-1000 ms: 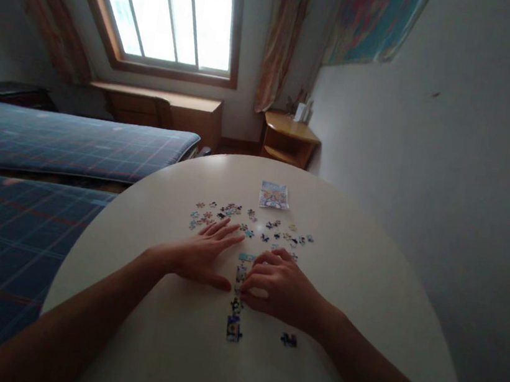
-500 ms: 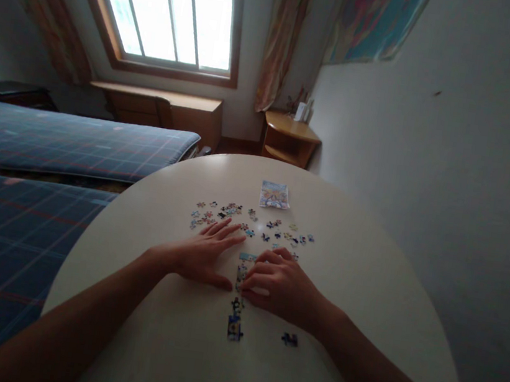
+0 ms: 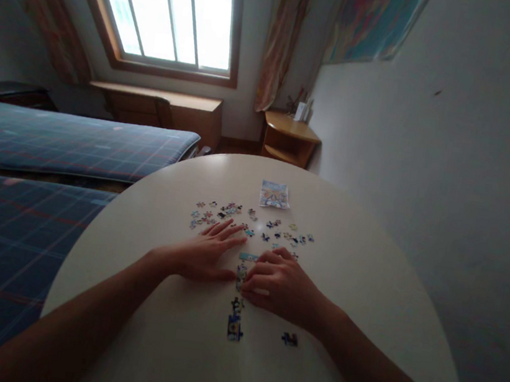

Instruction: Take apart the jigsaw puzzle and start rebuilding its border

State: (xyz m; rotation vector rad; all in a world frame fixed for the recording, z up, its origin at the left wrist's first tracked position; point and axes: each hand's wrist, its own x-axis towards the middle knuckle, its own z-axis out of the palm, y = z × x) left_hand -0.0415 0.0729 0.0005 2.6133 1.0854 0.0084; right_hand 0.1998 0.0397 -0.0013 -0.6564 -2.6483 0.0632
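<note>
A narrow column of jigsaw puzzle pieces (image 3: 241, 272) lies on the round table between my hands. My left hand (image 3: 207, 252) rests on the tabletop with its fingers spread, its thumb tip at the column's left side. From the right, my right hand (image 3: 278, 282) is curled, thumb and fingertips pinched at a puzzle piece on the column's right edge; the fingers partly hide that piece. Nearer to me sits another joined group of puzzle pieces (image 3: 234, 323), below a small gap. One more small dark cluster of pieces (image 3: 290, 340) lies below my right wrist.
Loose puzzle pieces (image 3: 231, 209) are scattered beyond my hands, with more loose pieces (image 3: 293, 238) to the right. A small picture sheet or packet (image 3: 274, 195) lies farther back on the cream table (image 3: 348, 228). A plaid mattress (image 3: 55, 139) is at left, a wall at right.
My left thumb has shifted slightly up, away from me, along the column's left edge. My right hand stays nearly in place at the pieces.
</note>
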